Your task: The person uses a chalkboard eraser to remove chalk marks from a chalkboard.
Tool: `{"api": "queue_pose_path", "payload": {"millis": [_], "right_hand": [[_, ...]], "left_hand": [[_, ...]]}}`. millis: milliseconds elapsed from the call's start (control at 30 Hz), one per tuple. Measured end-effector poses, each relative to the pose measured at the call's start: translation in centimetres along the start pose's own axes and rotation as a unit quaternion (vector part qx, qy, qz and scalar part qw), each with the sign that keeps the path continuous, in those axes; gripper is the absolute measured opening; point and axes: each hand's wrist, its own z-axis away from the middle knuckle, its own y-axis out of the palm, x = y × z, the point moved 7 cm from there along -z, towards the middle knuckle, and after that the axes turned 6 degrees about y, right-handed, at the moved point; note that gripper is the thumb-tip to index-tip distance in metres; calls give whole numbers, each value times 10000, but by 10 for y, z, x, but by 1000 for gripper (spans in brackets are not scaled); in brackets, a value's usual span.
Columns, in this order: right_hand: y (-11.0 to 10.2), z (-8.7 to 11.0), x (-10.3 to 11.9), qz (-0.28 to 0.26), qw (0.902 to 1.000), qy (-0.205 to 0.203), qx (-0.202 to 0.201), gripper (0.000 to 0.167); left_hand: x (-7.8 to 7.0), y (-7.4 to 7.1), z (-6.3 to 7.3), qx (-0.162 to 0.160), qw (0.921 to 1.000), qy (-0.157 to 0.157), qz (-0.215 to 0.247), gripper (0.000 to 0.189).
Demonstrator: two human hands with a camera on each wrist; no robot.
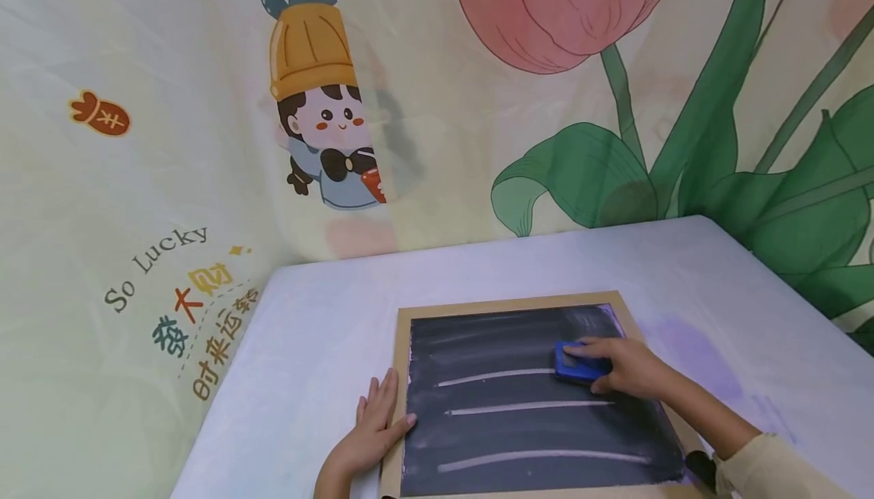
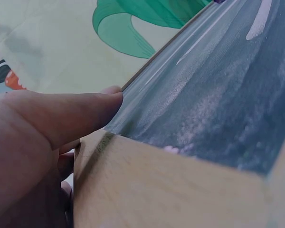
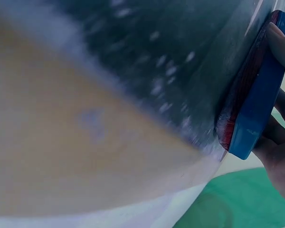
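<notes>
A small chalkboard [image 1: 519, 431] in a wooden frame [image 1: 507, 305] lies on the white table, with three pale chalk lines across its dark face. My right hand [image 1: 631, 366] grips a blue board eraser [image 1: 576, 364] against the board's upper right, at the end of the top line. In the right wrist view the eraser [image 3: 259, 95] shows a dark red felt side facing the board. Along the frame's left edge rests my left hand [image 1: 369, 431], fingers extended, the thumb lying over the wood towards the board. The left wrist view shows that thumb [image 2: 85, 111] at the board's border.
Purple chalk dust [image 1: 696, 355] smears the white tabletop [image 1: 341, 317] right of the board. Behind the table hangs a printed cloth [image 1: 437, 127] with tulips and a cartoon figure. Something black [image 1: 699, 467] sits by the right sleeve at the frame's lower right corner.
</notes>
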Motion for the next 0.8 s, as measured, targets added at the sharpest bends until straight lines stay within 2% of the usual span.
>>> {"api": "queue_pose_path", "payload": {"millis": [167, 533, 700, 800], "right_hand": [[10, -21, 27, 238, 9993, -268, 74, 59], [43, -61, 106, 428, 9944, -872, 422, 60], [57, -74, 138, 517, 9921, -1054, 447, 59], [65, -80, 156, 650, 9884, -1316, 383, 60]], "left_hand": [[1, -2, -1, -63, 10000, 14, 54, 82], [-2, 2, -4, -64, 9998, 74, 177, 81], [-2, -1, -3, -52, 9998, -9, 180, 82], [-1, -3, -1, -12, 9998, -25, 176, 84]]}}
